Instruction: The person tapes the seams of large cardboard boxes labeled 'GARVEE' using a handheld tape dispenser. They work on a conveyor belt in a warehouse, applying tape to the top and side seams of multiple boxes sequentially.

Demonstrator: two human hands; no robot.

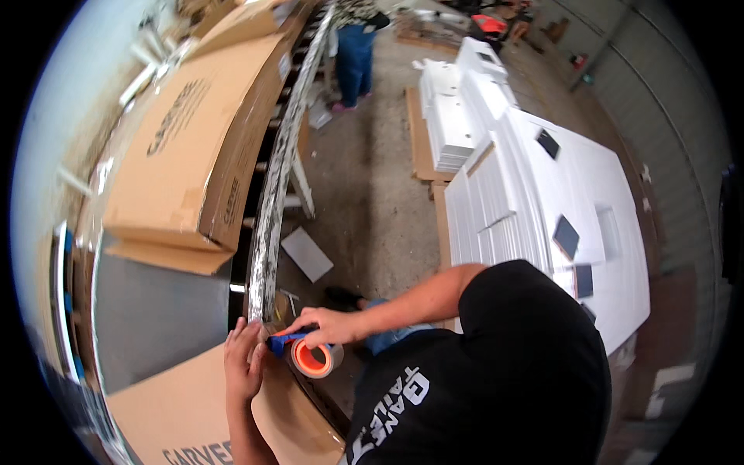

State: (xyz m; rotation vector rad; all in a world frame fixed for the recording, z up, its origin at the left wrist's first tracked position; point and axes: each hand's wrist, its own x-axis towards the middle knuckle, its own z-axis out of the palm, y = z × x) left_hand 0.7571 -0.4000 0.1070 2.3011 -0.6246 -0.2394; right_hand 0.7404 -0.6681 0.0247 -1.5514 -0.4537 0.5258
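Holds in the right hand a blue tape dispenser, with the fingers bent and closed over its upper side, just above a wide roll of tape with an orange core. Has this dispenser at the end edge of the near brown carton, close beside the left fingertips. Lays the left hand, open and with fingers nearly straight, at the corner of the same carton — cannot tell if pressing down anything under the palm. Wears a black T-shirt with white lettering on it. Beyond the near carton, see a grey metal surface, and then another brown carton, lying on its side along the same line. To the right of the cartons, see a worn metal rail with flaking white paint, and on the floor beside it a flat white piece. Farther right, notice stacks of white panels — with dark flat rectangles on top. In the background, near the rail, see another person in blue trousers.
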